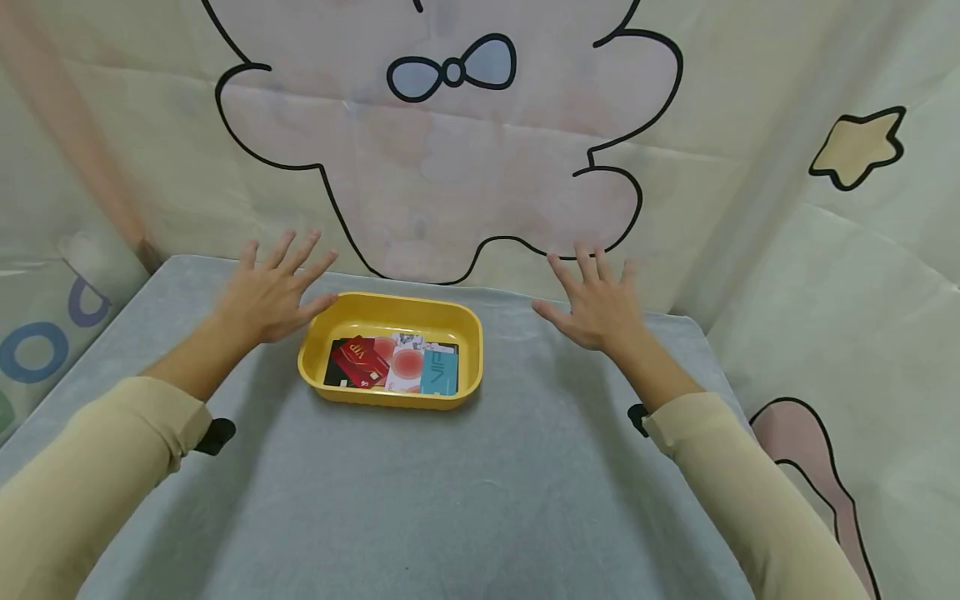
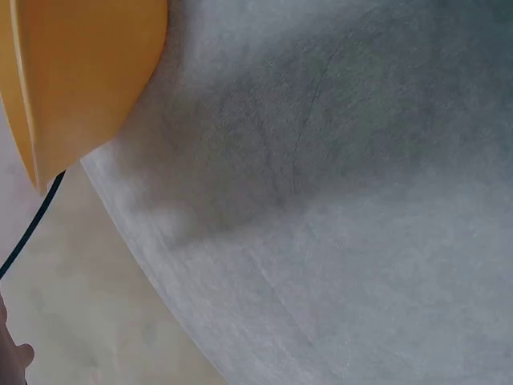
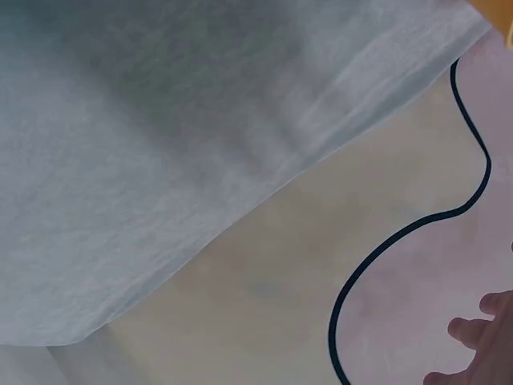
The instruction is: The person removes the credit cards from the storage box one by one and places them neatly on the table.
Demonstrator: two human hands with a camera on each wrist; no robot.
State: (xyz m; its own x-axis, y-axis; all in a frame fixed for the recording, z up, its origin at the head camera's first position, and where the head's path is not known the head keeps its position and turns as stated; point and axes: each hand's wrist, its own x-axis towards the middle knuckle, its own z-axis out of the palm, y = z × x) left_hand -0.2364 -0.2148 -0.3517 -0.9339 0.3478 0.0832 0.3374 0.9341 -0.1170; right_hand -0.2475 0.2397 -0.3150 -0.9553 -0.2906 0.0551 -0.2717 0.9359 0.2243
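A yellow plastic basket point(image 1: 390, 400) stands on the grey-blue cloth, left of the middle in the head view. Several cards lie in it: a red VIP card point(image 1: 362, 362), a blue card point(image 1: 439, 372), and a white card with a red circle point(image 1: 406, 364). My left hand point(image 1: 273, 296) is raised beside the basket's left end, fingers spread, its thumb overlapping the rim in this view. Off to the basket's right, my right hand point(image 1: 596, 308) is held up with spread fingers. Both hands hold nothing. Only fingertips show at the edges of the wrist views.
The cloth-covered table point(image 1: 465, 500) ends at the back against a curtain point(image 1: 735, 108) printed with a pink cartoon figure, a bow and a star. More printed curtain hangs at both sides. Dark wrist straps point(image 1: 216, 437) show below the sleeves.
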